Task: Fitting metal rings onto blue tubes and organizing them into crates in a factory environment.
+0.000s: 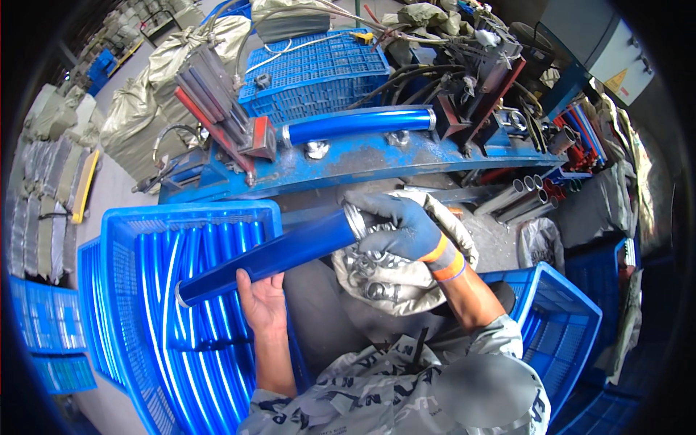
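Note:
A shiny blue tube (270, 255) with a silver ring at each end slants across my lap, its left end lower and over the crate of tubes. My bare left hand (262, 299) cradles it from below near the middle, thumb on the near side. My right hand (401, 226), in a grey-blue glove with an orange cuff, grips its upper right end at the silver ring (354, 222). Under that hand sits an open pale sack (406, 299) with silver metal rings in it. Another blue tube (359, 126) with ringed ends rests on the blue machine bench ahead.
A blue crate (192, 210) full of blue tubes stands at my left; another blue crate (573, 312) is at my right. Red-edged metal clamps (261, 139) flank the bench tube. Bare metal tubes (518, 197) lie right of the sack. Behind the bench are an upturned blue crate (312, 76) and hoses.

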A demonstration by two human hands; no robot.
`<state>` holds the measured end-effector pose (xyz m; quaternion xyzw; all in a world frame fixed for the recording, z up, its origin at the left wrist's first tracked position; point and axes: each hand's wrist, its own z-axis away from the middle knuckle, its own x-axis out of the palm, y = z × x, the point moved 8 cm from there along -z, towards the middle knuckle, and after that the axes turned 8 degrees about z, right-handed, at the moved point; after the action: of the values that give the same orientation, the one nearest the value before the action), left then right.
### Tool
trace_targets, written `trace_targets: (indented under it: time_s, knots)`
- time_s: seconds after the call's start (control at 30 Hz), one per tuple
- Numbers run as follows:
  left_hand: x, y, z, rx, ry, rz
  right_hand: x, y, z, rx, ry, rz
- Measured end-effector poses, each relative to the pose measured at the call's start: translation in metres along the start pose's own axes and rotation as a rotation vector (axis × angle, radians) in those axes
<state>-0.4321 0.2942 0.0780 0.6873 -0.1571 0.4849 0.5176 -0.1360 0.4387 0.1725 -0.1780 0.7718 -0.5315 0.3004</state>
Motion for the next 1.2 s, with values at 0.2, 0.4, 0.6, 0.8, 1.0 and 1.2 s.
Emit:
trace_targets:
  time_s: [0.2,0.4,0.6,0.8,1.0,1.2]
  knots:
    - [-0.024,-0.014,-0.009,-0.021,0.126,0.033,-0.015,0.022,-0.016,-0.048,-0.038,-0.021]
    - [-0.023,-0.018,-0.016,-0.096,0.057,0.134,-0.129,0.117,-0.118,-0.161,0.476,1.307]
    - [-0.025,-0.039,-0.019,-0.181,0.031,-0.028,-0.160,0.144,-0.149,0.081,0.326,1.359]
    - [0.004,-0.135,-0.037,-0.286,0.037,-0.112,-0.205,-0.013,0.013,-0.235,0.689,0.627]
    - [0.127,-0.270,-0.178,-0.205,-0.073,-0.070,-0.219,-0.042,0.211,-0.120,1.079,-0.022]
    - [0.090,-0.335,-0.281,-0.268,0.295,-0.174,-0.155,-0.020,0.368,0.083,1.157,-0.078]
